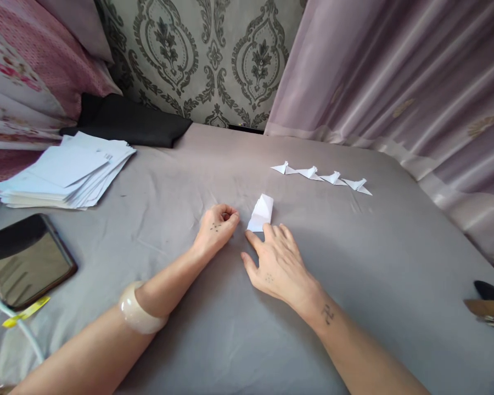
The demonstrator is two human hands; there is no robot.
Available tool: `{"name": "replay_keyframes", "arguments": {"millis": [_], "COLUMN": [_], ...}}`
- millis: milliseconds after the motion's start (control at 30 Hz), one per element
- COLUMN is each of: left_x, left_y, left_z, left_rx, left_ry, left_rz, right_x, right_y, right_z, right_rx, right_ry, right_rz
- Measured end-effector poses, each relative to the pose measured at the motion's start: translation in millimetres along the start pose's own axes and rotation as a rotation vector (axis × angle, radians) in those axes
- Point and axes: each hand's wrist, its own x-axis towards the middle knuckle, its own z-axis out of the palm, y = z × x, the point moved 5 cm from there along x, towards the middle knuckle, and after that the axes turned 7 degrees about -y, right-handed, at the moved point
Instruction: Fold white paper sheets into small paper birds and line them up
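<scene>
A small piece of folded white paper (262, 212) lies on the grey cloth, its creases showing. My right hand (278, 255) rests at its near edge, fingers spread, with the fingertips touching or almost touching the paper. Just left of the paper is my left hand (219, 224), its fingers curled and the thumb against the index finger. I cannot make out anything between those fingers. Farther back on the right, several folded paper figures (312, 173) stand in a row, each with pointed ends.
On the left are a stack of white paper sheets (61, 173), a black folded cloth (127, 118) and a dark-screened phone (28, 260) beside a white cable (27, 329) with a yellow tag. A purple curtain (379, 71) hangs at the right. Dark and brown objects (488, 307) lie at the right edge.
</scene>
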Motion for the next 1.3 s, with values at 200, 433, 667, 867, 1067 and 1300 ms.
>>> {"name": "replay_keyframes", "arguments": {"millis": [200,433,667,867,1067,1300], "left_x": [1,-3,-6,-9,-11,-17], "left_y": [-1,0,1,-3,-3,4], "left_z": [2,3,14,24,27,30], "left_rx": [0.129,0.189,0.273,0.394,0.5,0.554], "left_ry": [-0.011,-0.02,-0.136,-0.163,-0.159,-0.169], "left_rz": [0.121,0.226,0.391,0.574,0.692,0.766], "right_x": [-4,-1,-1,-6,-15,-18], "right_y": [12,31,47,48,50,65], "right_z": [-1,-3,4,9,9,12], "right_rx": [0.045,0.206,0.397,0.337,0.192,0.347], "right_ry": [0.031,-0.046,0.028,0.154,0.204,0.25], "right_rz": [-0.037,-0.014,-0.043,0.029,0.108,0.219]}}
